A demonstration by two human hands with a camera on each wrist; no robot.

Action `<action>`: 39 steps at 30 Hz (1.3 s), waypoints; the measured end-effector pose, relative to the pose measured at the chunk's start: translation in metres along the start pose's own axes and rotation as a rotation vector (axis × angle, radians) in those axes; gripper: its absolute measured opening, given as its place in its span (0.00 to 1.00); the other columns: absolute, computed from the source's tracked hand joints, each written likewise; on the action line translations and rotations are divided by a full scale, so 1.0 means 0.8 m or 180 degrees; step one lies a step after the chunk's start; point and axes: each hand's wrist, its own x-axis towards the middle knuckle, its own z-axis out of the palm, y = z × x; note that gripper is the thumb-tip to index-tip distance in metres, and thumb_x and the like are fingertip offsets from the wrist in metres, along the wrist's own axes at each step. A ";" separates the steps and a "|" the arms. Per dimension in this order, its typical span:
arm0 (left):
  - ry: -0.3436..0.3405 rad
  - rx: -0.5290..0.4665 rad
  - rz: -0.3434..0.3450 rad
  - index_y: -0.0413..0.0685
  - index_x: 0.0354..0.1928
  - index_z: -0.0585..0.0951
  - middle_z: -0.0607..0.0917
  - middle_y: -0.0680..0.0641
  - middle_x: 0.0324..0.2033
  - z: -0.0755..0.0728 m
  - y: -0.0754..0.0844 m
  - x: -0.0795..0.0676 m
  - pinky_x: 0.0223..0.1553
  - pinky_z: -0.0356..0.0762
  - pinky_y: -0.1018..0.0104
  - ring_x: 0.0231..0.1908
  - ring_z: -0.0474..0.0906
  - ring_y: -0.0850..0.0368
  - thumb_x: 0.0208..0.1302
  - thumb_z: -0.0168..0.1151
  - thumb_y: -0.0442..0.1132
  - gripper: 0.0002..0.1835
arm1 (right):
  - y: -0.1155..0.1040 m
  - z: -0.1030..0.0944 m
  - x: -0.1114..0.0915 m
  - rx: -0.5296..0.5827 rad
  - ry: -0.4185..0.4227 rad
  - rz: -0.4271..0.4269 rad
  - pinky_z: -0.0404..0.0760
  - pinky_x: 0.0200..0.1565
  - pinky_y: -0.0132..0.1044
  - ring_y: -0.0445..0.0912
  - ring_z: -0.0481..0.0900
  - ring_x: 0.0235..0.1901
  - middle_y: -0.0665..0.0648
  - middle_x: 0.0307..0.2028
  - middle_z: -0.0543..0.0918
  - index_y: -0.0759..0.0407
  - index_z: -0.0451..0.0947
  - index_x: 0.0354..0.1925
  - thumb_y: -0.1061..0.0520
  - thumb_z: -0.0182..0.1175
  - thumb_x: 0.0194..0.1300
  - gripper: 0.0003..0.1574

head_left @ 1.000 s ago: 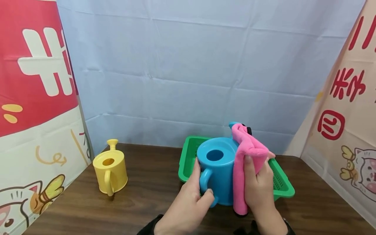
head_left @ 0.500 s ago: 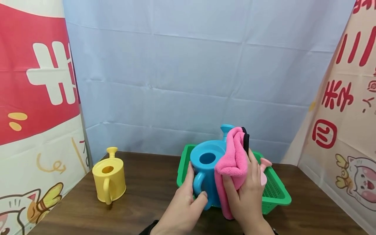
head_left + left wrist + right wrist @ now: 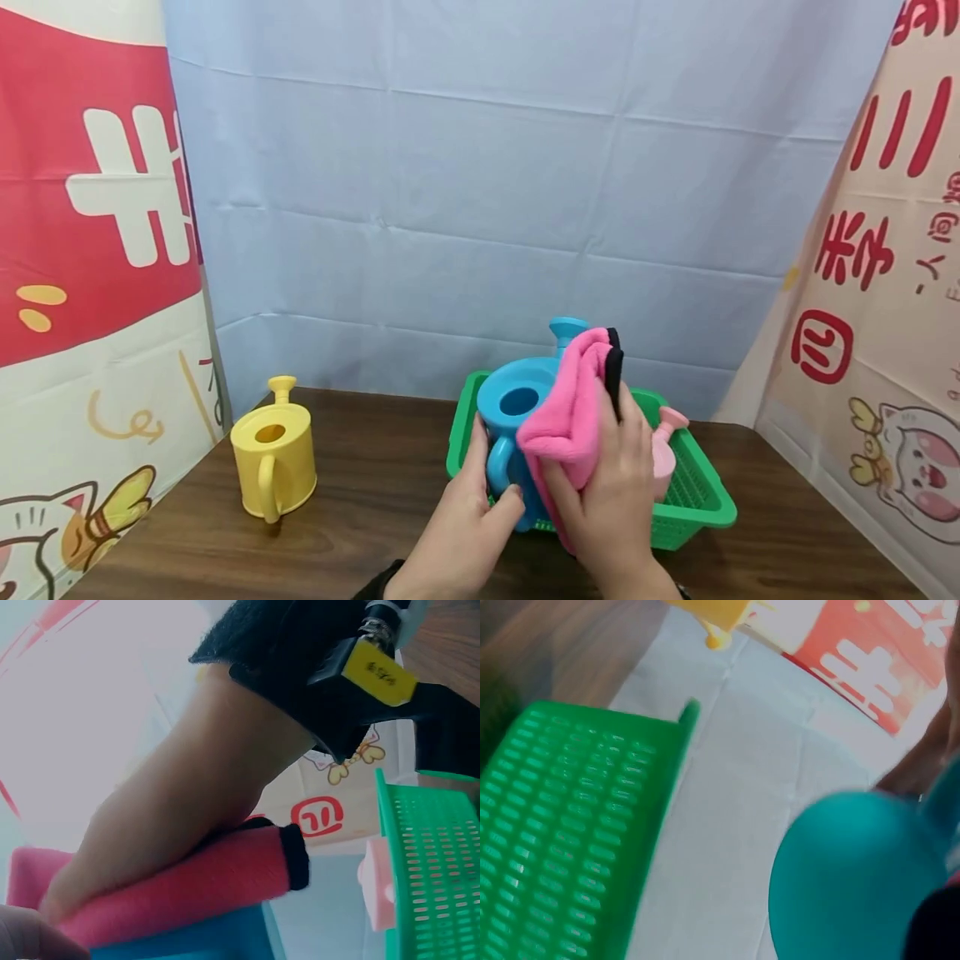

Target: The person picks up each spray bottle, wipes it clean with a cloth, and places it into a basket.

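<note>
In the head view, my left hand (image 3: 468, 525) grips a blue toy watering can (image 3: 517, 429) by its left side, thumb at the handle. The can is held up in front of the basket, spout pointing away. My right hand (image 3: 618, 483) holds a folded pink cloth (image 3: 566, 417) with black edging against the can's right side, covering much of its body. In the left wrist view the cloth (image 3: 202, 889) lies along the blue surface, under the right hand. The right wrist view shows the can's rounded bottom (image 3: 855, 877), while the cloth is mostly hidden there.
Behind the hands a green perforated basket (image 3: 693, 508) stands on the dark wooden table (image 3: 375, 467). A pink toy watering can (image 3: 662, 458) sits in it at the right. A yellow toy watering can (image 3: 288, 467) stands at the left. Fabric sheets (image 3: 487, 192) surround the table.
The right hand and cloth have shifted left and further over the can. The can has moved slightly left too, and the pink watering can in the basket has come into view.
</note>
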 end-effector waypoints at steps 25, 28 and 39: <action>0.0095 0.0298 -0.0132 0.61 0.63 0.34 0.50 0.54 0.61 -0.007 -0.007 0.009 0.47 0.65 0.53 0.57 0.55 0.52 0.59 0.45 0.38 0.38 | 0.025 0.005 -0.002 0.0670 -0.0460 0.0870 0.65 0.45 0.50 0.47 0.67 0.44 0.55 0.44 0.70 0.60 0.62 0.51 0.52 0.49 0.60 0.23; 0.0151 0.0313 -0.0090 0.62 0.62 0.30 0.47 0.54 0.62 -0.009 -0.009 0.007 0.49 0.64 0.55 0.57 0.55 0.55 0.60 0.43 0.39 0.38 | 0.006 0.009 -0.004 0.0459 -0.0572 0.0526 0.64 0.47 0.51 0.50 0.55 0.56 0.56 0.61 0.53 0.58 0.47 0.63 0.45 0.51 0.56 0.42; 0.0182 0.0226 0.0232 0.69 0.61 0.29 0.43 0.63 0.61 -0.008 -0.013 0.011 0.52 0.61 0.58 0.60 0.44 0.60 0.61 0.44 0.37 0.40 | -0.007 0.011 -0.011 -0.0038 -0.0616 0.0042 0.55 0.49 0.58 0.56 0.47 0.59 0.60 0.62 0.50 0.61 0.52 0.61 0.35 0.48 0.54 0.46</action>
